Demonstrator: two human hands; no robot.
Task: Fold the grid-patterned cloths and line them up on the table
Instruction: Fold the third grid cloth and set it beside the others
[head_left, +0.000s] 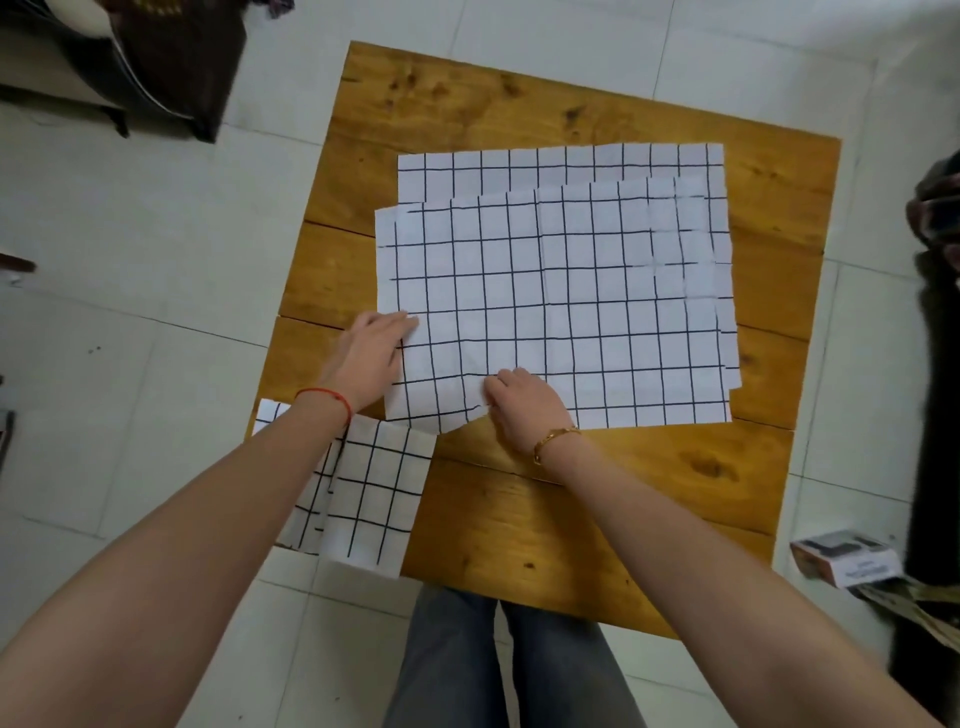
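Near the bottom left of the table (597, 519) sit two folded cloths (374, 499). Past them, the right hand (524, 405) pinches the near edge of the big spread cloth (571, 301) mid-frame. The left hand (369, 358) lies flat on its left edge, fingers straight. Another spread cloth (519, 166) peeks out behind.

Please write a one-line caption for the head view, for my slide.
Both hands, left and right, at the near-left corner of spread cloths; folded cloths beside.
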